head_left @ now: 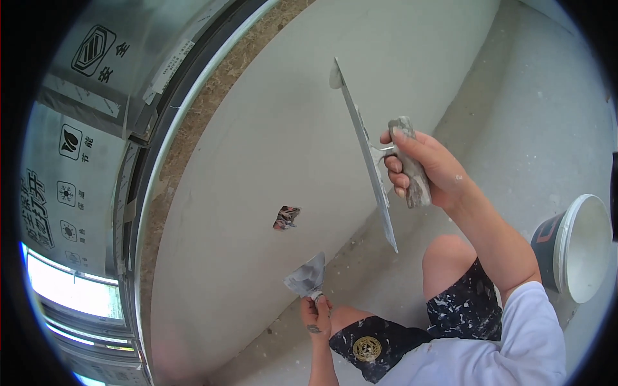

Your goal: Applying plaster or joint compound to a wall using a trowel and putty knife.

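My right hand (pixel 428 164) is wrapped round the thick, putty-crusted handle of a plastering trowel (pixel 364 148). Its long metal blade is seen nearly edge-on, tilted, with a pale dab of putty (pixel 335 77) at the upper end. Lower down, my left hand (pixel 315 314) grips a putty knife (pixel 306 276), whose wide triangular blade points up and is smeared grey. The knife's handle is mostly covered by my fingers. Both tools are in front of a smooth grey-white wall (pixel 257 148); whether either blade touches it, I cannot tell. A ragged hole (pixel 286 217) in the wall shows dark and reddish stuff inside.
A white-rimmed bucket (pixel 587 248) stands on the grey, spattered floor (pixel 515 148) at my right. Left of the wall run a brown stone sill (pixel 187 138) and a film-covered window frame (pixel 84 174). My bent knees (pixel 450 264) are close below the trowel.
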Motion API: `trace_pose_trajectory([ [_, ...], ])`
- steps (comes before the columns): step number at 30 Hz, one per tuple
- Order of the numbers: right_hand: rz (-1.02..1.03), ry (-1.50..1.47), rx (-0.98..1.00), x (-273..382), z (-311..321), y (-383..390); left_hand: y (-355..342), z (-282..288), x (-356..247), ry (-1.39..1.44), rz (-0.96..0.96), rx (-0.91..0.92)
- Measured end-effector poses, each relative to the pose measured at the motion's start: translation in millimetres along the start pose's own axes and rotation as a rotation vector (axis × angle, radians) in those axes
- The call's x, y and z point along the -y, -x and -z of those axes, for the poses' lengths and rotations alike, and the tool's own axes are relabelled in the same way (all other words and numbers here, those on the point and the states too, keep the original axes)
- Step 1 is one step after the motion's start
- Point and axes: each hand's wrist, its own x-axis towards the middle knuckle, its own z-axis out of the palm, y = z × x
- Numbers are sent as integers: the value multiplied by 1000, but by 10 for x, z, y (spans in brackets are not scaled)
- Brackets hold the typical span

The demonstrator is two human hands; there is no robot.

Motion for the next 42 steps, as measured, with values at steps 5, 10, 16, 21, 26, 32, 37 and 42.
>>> trace_pose_trajectory([
  [5,164,13,-163,424,-300,-440,54,-73,-44,43,39,2],
  [10,298,-38,-219,649,-529,-722,85,3,-48,59,19,41],
  [16,391,-105,-221,588,-680,-938,142,110,6,80,25,26],
  [21,280,-124,-123,-214,-1279,-806,164,226,103,113,46,9],
  [26,244,-27,-36,-1336,-1931,-696,134,243,115,156,88,-4],
  [32,198,54,2,-2054,-2358,-374,354,479,250,333,126,-176],
  [37,-180,78,160,-1838,-1657,261,581,841,-84,777,310,88],
  [42,-300,146,450,-1003,-812,357,323,569,-418,765,236,325],
])
